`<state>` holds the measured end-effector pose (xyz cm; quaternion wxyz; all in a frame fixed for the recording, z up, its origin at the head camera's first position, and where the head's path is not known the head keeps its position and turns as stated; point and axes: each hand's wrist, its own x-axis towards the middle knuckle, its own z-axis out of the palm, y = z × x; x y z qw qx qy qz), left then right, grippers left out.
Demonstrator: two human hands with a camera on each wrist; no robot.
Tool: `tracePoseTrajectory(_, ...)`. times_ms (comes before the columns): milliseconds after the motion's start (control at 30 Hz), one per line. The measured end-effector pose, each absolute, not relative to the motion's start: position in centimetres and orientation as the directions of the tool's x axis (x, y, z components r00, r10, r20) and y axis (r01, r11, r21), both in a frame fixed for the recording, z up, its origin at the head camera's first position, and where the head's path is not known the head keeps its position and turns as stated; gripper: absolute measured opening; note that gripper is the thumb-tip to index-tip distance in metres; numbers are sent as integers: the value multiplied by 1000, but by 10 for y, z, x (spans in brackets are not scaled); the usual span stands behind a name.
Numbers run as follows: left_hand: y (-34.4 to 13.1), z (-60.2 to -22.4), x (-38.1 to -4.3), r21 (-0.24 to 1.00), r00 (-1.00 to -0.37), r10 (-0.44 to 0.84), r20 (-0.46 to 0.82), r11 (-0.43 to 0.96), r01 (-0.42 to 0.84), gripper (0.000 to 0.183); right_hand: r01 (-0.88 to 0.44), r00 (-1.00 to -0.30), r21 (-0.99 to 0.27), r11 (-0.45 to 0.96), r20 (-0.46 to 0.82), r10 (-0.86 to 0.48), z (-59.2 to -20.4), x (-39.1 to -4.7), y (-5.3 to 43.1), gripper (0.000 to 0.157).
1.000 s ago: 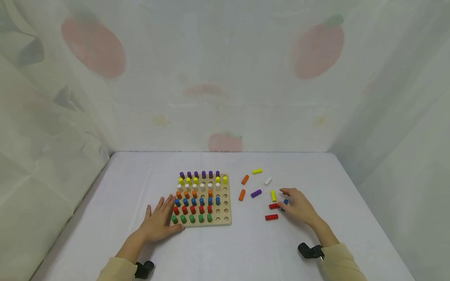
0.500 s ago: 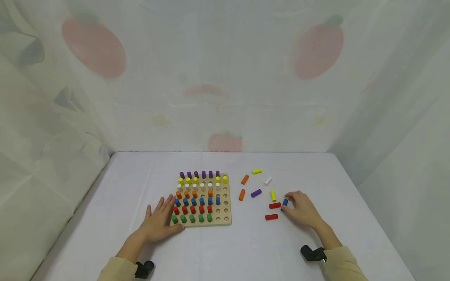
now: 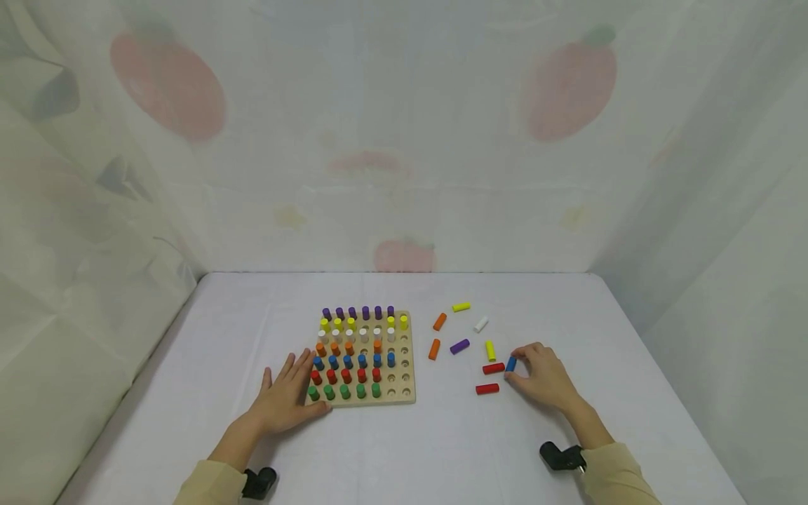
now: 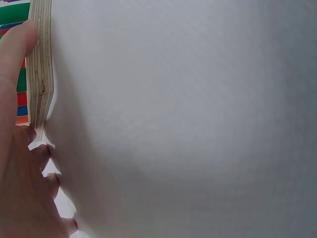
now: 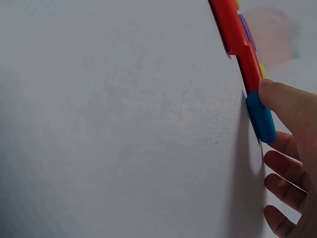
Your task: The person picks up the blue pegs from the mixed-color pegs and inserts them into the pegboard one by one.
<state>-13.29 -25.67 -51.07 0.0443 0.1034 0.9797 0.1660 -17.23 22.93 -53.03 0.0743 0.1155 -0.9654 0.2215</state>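
My right hand (image 3: pixel 544 377) pinches a blue peg (image 3: pixel 510 364) between thumb and index finger. In the right wrist view the blue peg (image 5: pixel 261 117) lies tilted, with the thumb on one side and the other fingers spread below. Close beside it on the table is a red peg (image 3: pixel 494 368); another red peg (image 3: pixel 487 389) lies nearer the front. My left hand (image 3: pixel 280 403) rests with spread fingers along the left side of a wooden pegboard (image 3: pixel 404 393). Its thumb lies at the front corner, and the left wrist view has that thumb against the board's layered edge (image 4: pixel 42 64).
Rows of coloured pegs stand in the board, with bare holes mostly toward its right side. Between board and right hand lie loose pegs: orange (image 3: pixel 434 349), purple (image 3: pixel 459 346), white (image 3: pixel 481 325) and yellow (image 3: pixel 490 351). A patterned curtain (image 3: pixel 404 140) surrounds the white table (image 3: pixel 379 456).
The right hand has drawn slightly back to the right, off the red peg, and its thumb and index finger have closed on the blue peg. The left hand stays put.
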Motion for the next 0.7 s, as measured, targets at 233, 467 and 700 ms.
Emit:
tracePoseTrajectory(233,-256,-507,-133,326,-975,213,-62,928,182,104,-259,-960,-382,887,201,-194,-530,-173,228,38)
tracePoseTrajectory(467,-256,-506,-133,322,-975,214,-63,929,183,105,-270,-959,-399,876,189,-209,-527,-174,229,37)
tracePoseTrajectory(700,-257,-511,-133,334,-974,219,-49,923,191,106,-247,-969,-488,837,143,-202,-523,-176,230,37)
